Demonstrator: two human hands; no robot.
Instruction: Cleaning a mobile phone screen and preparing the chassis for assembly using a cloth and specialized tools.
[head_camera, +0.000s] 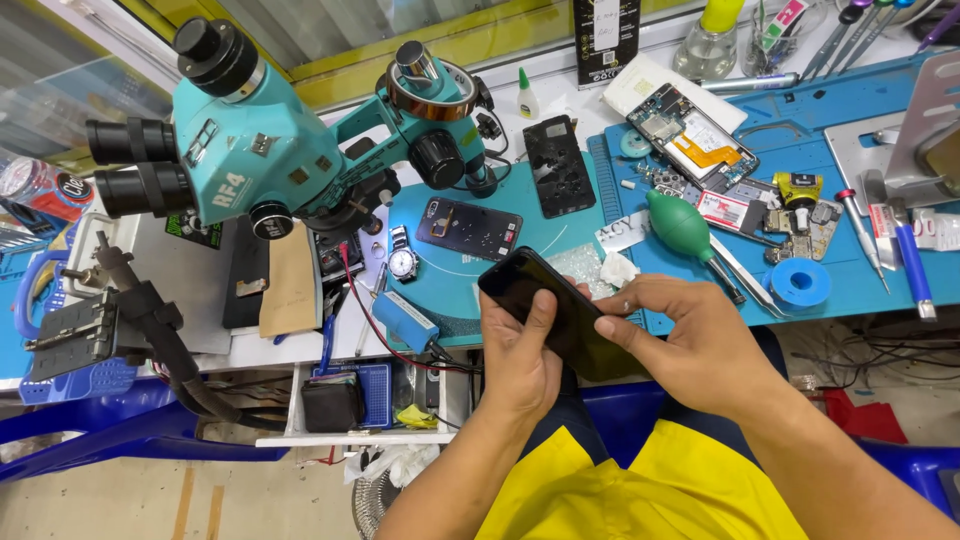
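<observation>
**A:** What are the two hands doing?

**B:** Both are on a black smartphone (555, 310), held above the lap just off the near edge of the desk (470, 275). The left hand (520, 365) cups it from below, thumb pressed flat on the dark glass. The right hand (690, 345) grips the other end, thumb and forefinger pinched at its edge.

**A:** Is the phone open or closed?

**B:** It looks whole from here: the glass face is in place and the screen is dark. I cannot tell whether anything is loose along the edge under the right fingers.

**A:** So how far along does the work seem?

**B:** My guess is that this phone is either freshly closed up or not yet opened. No tool is in either hand.

**A:** What lies around the hands?

**B:** Just beyond the left hand, a phone back panel (469, 227) lies flat on the teal mat, with a wristwatch (402, 262) beside it. Beyond the right hand sit a green rubber air blower (680, 225), a blue roll of tape (801, 282) and an opened phone with its circuit board showing (692, 136). Farther off to the left stands a teal stereo microscope (250, 140). A blue battery-like block (405, 320) with red wires rests near the left wrist.
</observation>
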